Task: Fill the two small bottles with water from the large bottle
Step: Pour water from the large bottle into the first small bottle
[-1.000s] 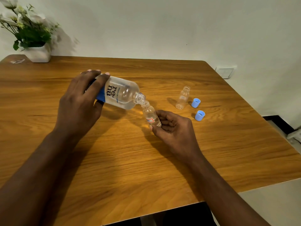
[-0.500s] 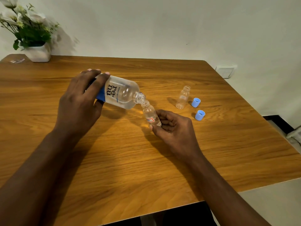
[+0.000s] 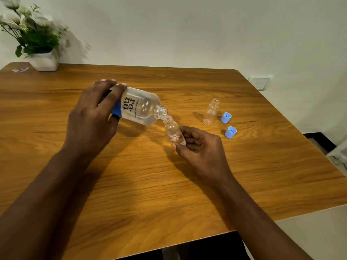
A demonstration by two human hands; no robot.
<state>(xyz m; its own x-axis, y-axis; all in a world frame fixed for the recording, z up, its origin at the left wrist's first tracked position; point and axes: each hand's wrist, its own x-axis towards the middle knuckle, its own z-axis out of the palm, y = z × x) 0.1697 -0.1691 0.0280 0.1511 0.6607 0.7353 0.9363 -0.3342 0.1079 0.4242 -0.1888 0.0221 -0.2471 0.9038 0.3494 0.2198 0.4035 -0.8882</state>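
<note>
My left grip is wrapped round the rear half of the large clear plastic bottle with the blue-and-white "re-nu" label. The fingers curl over its top and the thumb sits beneath, holding it off the wooden tabletop. The large bottle lies almost on its side. Its long axis runs from the base inside my left grip out to the right and slightly down, and its open threaded mouth points right. Water lies along its lower side.

Right at that mouth is the open neck of the small clear plastic bottle with the red-edged label. Its long axis is tilted, the neck leaning up and left toward the large bottle's mouth and the base down and to the right. My right grip pinches its lower part, thumb on the near side and fingers curled behind. I cannot tell whether its base touches the tabletop.

To the right of the large bottle's mouth and well apart from it, a second small clear plastic bottle stands upright, mouth open. Farther right of the large bottle lie two light-blue round plastic caps, hollow side up and apart from each other. Far behind and left of the large bottle stands a white pot of green leaves and pale flowers.
</note>
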